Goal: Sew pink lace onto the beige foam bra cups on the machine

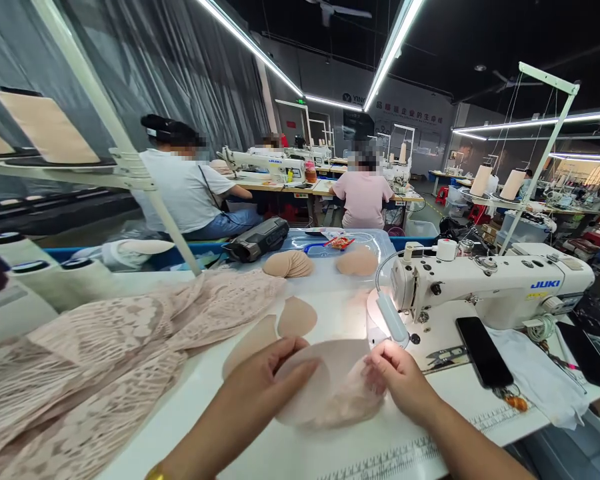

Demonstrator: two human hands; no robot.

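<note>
Both of my hands hold a rounded beige fabric cup piece (337,390) above the white sewing table (195,407). My left hand (283,370) grips its left side, thumb on top and fingers behind. At the upper right edge, my right hand (397,373) pinches the thin, sheer part. Just beyond my left hand lie a teardrop-shaped beige piece (297,317) and a larger curved beige piece (250,343). The lit needle area of a white sewing machine (485,280) is beyond my right hand.
Beige lace fabric (130,333) spreads across the left. A stack of beige pads (289,263) and a dark speaker-like device (260,239) sit at the back. To the right are snips (446,357), a phone (484,351) and white cloth (537,373). Co-workers (185,187) sit ahead.
</note>
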